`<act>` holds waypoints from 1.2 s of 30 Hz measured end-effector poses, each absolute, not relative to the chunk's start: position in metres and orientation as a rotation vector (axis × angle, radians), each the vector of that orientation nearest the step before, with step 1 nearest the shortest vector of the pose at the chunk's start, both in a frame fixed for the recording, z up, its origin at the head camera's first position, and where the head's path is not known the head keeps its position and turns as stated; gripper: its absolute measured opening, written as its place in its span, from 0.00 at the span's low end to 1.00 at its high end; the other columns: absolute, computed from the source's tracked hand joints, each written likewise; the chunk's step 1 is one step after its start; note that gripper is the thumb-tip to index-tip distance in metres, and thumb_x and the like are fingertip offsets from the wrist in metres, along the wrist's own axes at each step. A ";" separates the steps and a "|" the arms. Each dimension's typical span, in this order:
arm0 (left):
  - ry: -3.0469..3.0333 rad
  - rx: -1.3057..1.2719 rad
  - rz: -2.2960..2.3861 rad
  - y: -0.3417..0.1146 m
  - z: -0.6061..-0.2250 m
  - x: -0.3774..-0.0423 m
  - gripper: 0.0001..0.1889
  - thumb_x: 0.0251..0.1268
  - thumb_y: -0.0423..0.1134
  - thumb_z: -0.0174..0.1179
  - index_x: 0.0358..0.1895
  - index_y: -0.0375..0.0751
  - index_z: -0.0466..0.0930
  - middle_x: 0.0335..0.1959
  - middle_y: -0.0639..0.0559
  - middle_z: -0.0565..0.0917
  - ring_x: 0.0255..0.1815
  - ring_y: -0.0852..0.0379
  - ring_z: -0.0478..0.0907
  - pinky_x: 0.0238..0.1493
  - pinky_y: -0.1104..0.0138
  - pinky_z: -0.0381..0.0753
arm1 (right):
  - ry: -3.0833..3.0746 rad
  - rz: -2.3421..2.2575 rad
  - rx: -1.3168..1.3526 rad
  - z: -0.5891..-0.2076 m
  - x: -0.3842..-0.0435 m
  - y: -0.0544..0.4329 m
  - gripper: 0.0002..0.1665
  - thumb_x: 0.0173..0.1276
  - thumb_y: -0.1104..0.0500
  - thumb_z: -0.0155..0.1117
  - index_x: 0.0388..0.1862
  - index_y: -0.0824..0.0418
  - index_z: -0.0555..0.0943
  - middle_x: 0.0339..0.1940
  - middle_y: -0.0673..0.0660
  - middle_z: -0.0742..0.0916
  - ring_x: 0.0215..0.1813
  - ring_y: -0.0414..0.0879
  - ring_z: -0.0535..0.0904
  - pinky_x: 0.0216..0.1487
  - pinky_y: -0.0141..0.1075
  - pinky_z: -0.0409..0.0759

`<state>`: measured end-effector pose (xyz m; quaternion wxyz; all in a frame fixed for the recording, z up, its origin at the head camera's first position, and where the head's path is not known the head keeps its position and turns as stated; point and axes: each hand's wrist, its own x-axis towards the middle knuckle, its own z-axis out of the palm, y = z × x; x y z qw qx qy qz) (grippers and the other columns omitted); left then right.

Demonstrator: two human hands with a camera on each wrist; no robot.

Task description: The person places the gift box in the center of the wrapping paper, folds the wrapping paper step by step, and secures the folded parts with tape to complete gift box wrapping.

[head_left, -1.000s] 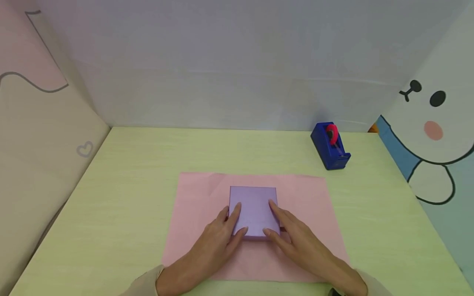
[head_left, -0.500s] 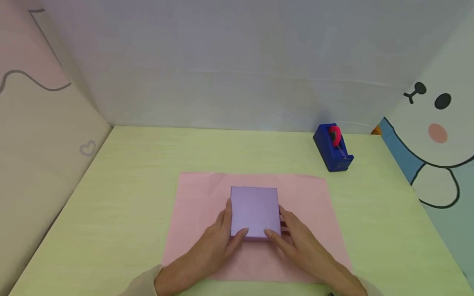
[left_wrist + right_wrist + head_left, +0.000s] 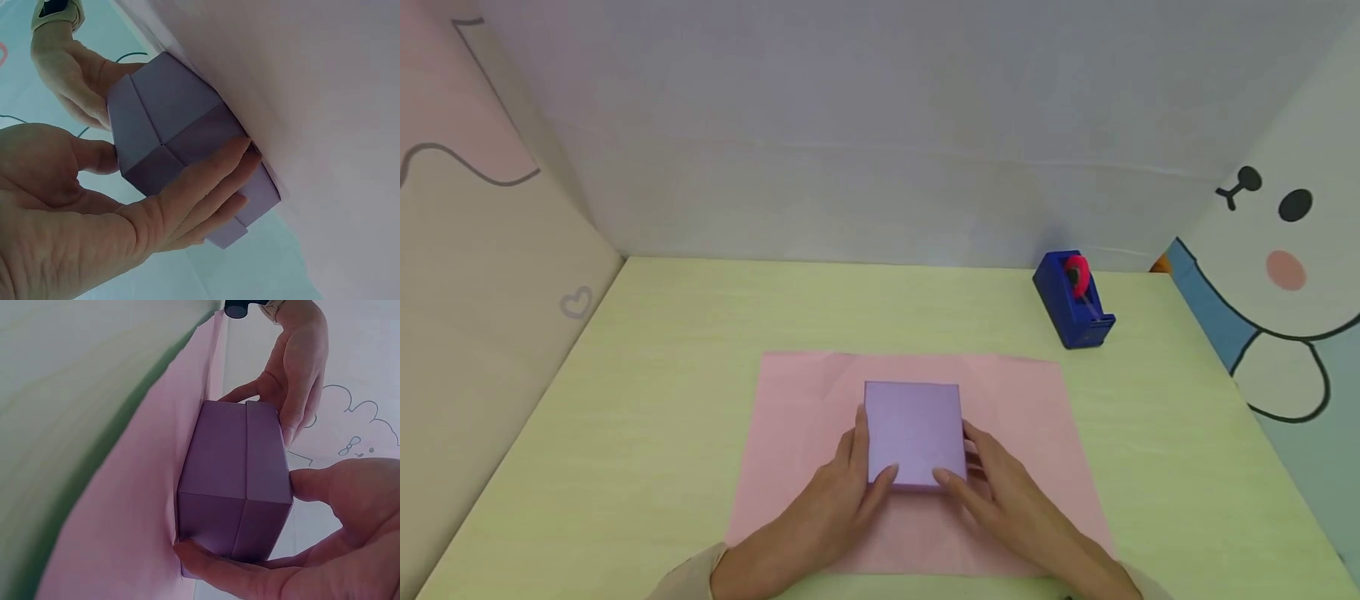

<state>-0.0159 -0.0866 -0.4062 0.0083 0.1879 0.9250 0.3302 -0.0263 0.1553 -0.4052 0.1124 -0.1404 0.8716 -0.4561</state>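
Between the side edges of the pink sheet (image 3: 1018, 396), left hand (image 3: 831, 504) and right hand (image 3: 1011, 496) grip the purple box (image 3: 915, 433); uneven pressure could skew it.

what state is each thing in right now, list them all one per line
purple box: closed, lid on, top facing up
pink sheet: spread out under the box, lightly creased, not folded around it
blue tape dispenser: upright, fitted with a red roll
left hand: holding the box's left side, thumb at the near edge
right hand: holding the box's right side, thumb at the near edge
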 end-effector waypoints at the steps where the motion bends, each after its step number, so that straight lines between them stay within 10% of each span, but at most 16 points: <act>1: 2.910 0.587 1.016 -0.087 -0.406 -0.016 0.39 0.81 0.43 0.54 0.79 0.21 0.45 0.69 0.25 0.68 0.58 0.34 0.81 0.55 0.49 0.83 | 2.558 -1.335 -0.420 -0.405 -0.027 0.156 0.45 0.76 0.46 0.64 0.81 0.65 0.58 0.72 0.64 0.76 0.67 0.56 0.78 0.63 0.46 0.79; 15: 3.258 1.039 0.769 -0.091 -0.413 -0.024 0.29 0.71 0.45 0.65 0.65 0.25 0.75 0.68 0.29 0.72 0.72 0.33 0.68 0.70 0.49 0.71 | 2.695 -1.261 -0.542 -0.401 -0.039 0.167 0.33 0.75 0.54 0.67 0.71 0.71 0.70 0.63 0.63 0.82 0.55 0.55 0.85 0.52 0.46 0.85; 23: 3.214 1.214 0.826 -0.089 -0.413 -0.023 0.29 0.82 0.54 0.48 0.62 0.29 0.80 0.65 0.34 0.77 0.68 0.40 0.75 0.67 0.53 0.75 | 2.801 -1.136 -0.506 -0.394 -0.043 0.177 0.30 0.75 0.51 0.67 0.68 0.65 0.75 0.63 0.59 0.83 0.55 0.51 0.85 0.53 0.50 0.84; 36: 3.256 1.370 0.667 -0.092 -0.414 -0.028 0.24 0.75 0.50 0.61 0.57 0.30 0.83 0.60 0.35 0.82 0.63 0.41 0.79 0.65 0.57 0.77 | 2.807 -1.056 -0.388 -0.386 -0.062 0.200 0.24 0.77 0.50 0.64 0.62 0.65 0.80 0.58 0.60 0.86 0.54 0.53 0.84 0.55 0.53 0.83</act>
